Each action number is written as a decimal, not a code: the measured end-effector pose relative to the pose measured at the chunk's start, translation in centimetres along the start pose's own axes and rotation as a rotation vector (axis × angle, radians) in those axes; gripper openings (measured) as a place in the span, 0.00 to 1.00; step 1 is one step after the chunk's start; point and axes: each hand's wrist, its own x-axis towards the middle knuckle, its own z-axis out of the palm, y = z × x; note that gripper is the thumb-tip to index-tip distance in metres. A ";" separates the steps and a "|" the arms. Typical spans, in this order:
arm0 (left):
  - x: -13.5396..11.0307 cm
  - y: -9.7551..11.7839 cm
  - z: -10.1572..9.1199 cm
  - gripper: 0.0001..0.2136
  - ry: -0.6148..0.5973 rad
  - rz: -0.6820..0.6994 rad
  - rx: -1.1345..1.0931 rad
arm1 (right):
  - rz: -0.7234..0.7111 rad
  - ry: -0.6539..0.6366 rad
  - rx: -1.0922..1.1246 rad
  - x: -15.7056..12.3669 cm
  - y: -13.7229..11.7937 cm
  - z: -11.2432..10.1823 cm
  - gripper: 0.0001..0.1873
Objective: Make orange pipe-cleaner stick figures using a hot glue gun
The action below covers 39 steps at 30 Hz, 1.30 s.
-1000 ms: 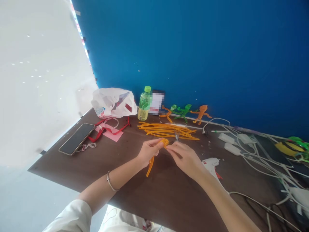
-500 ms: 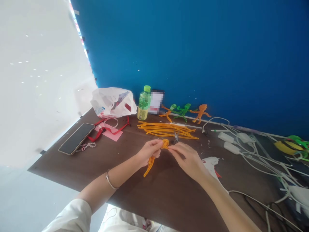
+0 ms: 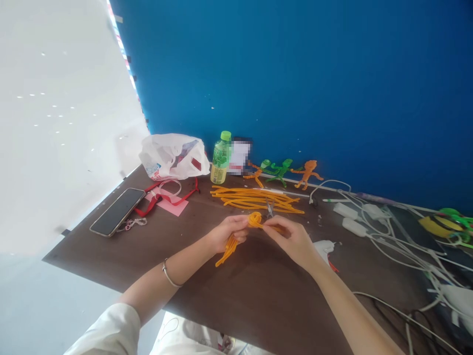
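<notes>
Both hands work on a coiled orange pipe cleaner piece (image 3: 254,219) above the desk. My left hand (image 3: 229,232) is closed round it, and several loose orange ends hang below that palm. On the other side, my right hand (image 3: 286,236) pinches an orange strand coming off the coil. Just beyond lies a heap of straight orange pipe cleaners (image 3: 254,198), with a pair of scissors (image 3: 270,209) on its near side. Three twisted figures lean along the wall: an orange one (image 3: 309,173), a green one (image 3: 284,172) and an orange one with a green head (image 3: 257,171).
A green-capped bottle (image 3: 220,160) and a white plastic bag (image 3: 173,158) stand at the back. On the left lie a phone (image 3: 117,212) and a red strap (image 3: 150,209). A white glue gun (image 3: 325,250), partly behind my right arm, and tangled white cables (image 3: 401,241) occupy the right.
My right hand has moved slightly right, drawing the strand away from the coil. The hanging orange ends have swung a little left and up.
</notes>
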 end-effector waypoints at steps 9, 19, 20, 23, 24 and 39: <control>-0.2 0.1 -0.1 0.14 -0.058 -0.106 0.110 | 0.009 -0.089 -0.013 0.6 0.6 -0.6 0.17; -0.1 -0.2 -0.7 0.11 -0.123 -0.176 0.061 | 0.032 -0.206 0.075 1.0 0.2 -0.7 0.16; -0.1 -0.1 -0.8 0.12 -0.132 -0.190 0.069 | 0.021 -0.259 0.101 1.1 0.0 -0.9 0.16; -0.3 0.0 -0.8 0.15 -0.152 -0.217 0.119 | -0.041 -0.409 0.146 1.6 -0.4 -1.7 0.17; -0.3 0.1 -0.8 0.16 -0.155 -0.226 0.142 | -0.043 -0.428 0.135 1.8 -0.4 -1.9 0.17; 0.2 0.4 -1.0 0.16 -0.058 -0.211 0.014 | 0.001 -0.196 -0.067 1.5 0.1 -1.3 0.13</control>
